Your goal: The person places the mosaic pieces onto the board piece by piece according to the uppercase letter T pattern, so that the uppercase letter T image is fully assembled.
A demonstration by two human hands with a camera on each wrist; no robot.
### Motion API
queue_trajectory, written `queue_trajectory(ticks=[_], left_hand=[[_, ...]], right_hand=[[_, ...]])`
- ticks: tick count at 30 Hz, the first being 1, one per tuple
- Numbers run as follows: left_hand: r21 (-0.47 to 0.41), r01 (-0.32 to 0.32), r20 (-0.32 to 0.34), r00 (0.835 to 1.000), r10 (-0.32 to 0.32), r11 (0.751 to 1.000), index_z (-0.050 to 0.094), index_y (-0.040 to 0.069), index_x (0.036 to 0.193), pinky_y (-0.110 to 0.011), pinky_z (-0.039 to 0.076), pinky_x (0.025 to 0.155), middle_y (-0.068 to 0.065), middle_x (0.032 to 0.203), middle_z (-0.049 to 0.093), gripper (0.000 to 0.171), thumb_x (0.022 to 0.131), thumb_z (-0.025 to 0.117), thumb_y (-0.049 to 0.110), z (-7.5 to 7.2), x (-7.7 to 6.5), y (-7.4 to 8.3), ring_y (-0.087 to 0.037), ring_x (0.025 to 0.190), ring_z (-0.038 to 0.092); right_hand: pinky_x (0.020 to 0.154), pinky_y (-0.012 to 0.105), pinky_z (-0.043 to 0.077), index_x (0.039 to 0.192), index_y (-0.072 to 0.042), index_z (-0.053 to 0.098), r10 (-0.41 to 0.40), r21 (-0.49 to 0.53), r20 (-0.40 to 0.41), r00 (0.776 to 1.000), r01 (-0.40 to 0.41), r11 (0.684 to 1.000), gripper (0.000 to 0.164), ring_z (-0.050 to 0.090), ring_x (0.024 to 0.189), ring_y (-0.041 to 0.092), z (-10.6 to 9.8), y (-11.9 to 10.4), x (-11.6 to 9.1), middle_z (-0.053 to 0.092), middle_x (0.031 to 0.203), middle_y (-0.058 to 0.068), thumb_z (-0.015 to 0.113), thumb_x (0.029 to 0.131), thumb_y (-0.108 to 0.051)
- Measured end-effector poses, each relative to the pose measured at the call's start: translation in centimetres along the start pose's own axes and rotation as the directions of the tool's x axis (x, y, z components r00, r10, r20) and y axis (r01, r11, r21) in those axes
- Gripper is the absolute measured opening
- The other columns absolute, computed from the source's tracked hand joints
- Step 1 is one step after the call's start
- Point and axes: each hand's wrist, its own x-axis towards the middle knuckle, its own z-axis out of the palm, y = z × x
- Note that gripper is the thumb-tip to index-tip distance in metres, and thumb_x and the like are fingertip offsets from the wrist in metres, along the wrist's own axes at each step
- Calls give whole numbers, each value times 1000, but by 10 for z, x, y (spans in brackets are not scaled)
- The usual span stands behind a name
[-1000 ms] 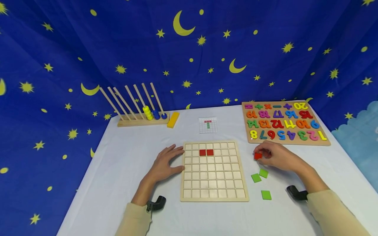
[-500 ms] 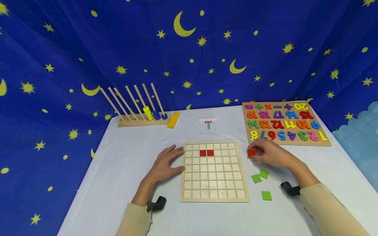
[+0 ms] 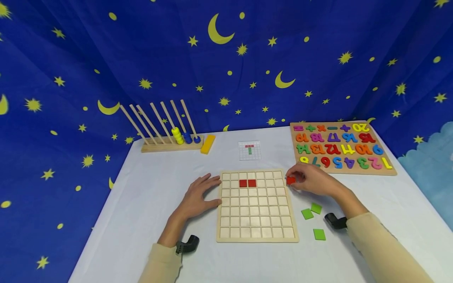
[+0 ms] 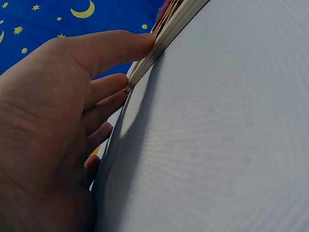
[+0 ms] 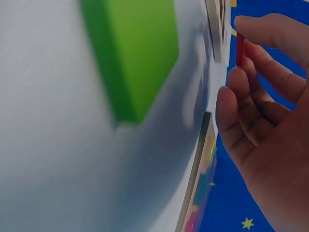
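A wooden grid board [image 3: 254, 232] lies in the middle of the white table, with two red square tiles [image 3: 252, 183] side by side in its second row from the top. My left hand [image 3: 196, 199] rests at the board's left edge, fingers and thumb spread and touching the frame. Between thumb and fingers, my right hand [image 3: 313, 179] pinches another red tile [image 3: 291, 180] by the board's upper right edge; the right wrist view shows this red tile [image 5: 240, 49] edge-on. Several green tiles [image 3: 319, 234] lie on the table right of the board.
Behind the board lies a clear pattern card [image 3: 249, 151] with a red and green T. A number puzzle board [image 3: 339, 147] is at the back right. At the back left stand a wooden peg abacus [image 3: 171, 146] and a yellow block [image 3: 207, 144].
My right hand has moved left with the red tile, from beside the green tiles to the board's right edge. My left hand has stayed in place.
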Motion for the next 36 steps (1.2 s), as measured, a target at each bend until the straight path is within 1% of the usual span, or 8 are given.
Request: queue_trajectory(ticks=[4,8,14,19,24,32,36], left_hand=[[4,5,-4,1000,-5,1000,56,22,136,-43,13,116,11,145,45,65,79,76,45,0,-2,0,-19,141,24],[3,21,6,1000,-21,1000,56,23,137,-43,12,116,14,145,43,65,79,76,46,1,-4,-1,-18,141,23],[2,8,-3,1000,-8,1000,55,24,137,-43,12,116,13,145,43,65,80,75,46,1,-2,-1,-18,141,23],[6,11,-1,1000,-11,1000,55,24,137,-42,12,116,14,145,43,65,80,76,46,1,-1,-1,-17,141,23],[1,11,6,1000,-11,1000,55,23,138,-43,12,116,14,145,43,65,80,76,45,1,-1,-1,-19,141,23],[8,15,-5,1000,-15,1000,56,23,137,-42,12,116,17,145,42,65,79,76,45,1,-1,0,-17,141,24],[6,12,-7,1000,-12,1000,56,23,136,-42,12,116,16,145,43,65,79,77,44,1,-1,0,-18,141,24]], right_hand=[[76,33,48,108,-16,68,-6,16,18,1000,6,1000,29,50,86,18,5,-5,7,60,97,-4,78,80,-18],[73,33,48,107,-18,69,-14,21,35,999,14,1000,28,50,85,18,11,-10,13,59,95,-4,78,81,-20],[70,32,48,105,-20,69,-32,31,46,998,31,999,26,51,83,17,17,-17,22,59,92,-5,78,81,-21],[71,32,48,105,-17,69,-54,36,61,997,52,998,25,51,82,17,20,-24,27,59,93,-4,77,82,-20],[69,31,48,104,-17,69,-66,17,74,995,65,998,24,51,81,16,22,-31,30,58,91,-4,78,82,-21],[68,31,46,105,-16,69,-107,2,70,992,107,994,24,50,80,15,26,-36,36,57,90,-4,77,82,-21],[68,31,46,105,-16,69,-106,10,77,991,105,994,24,50,80,15,28,-39,38,57,91,-4,77,83,-20]])
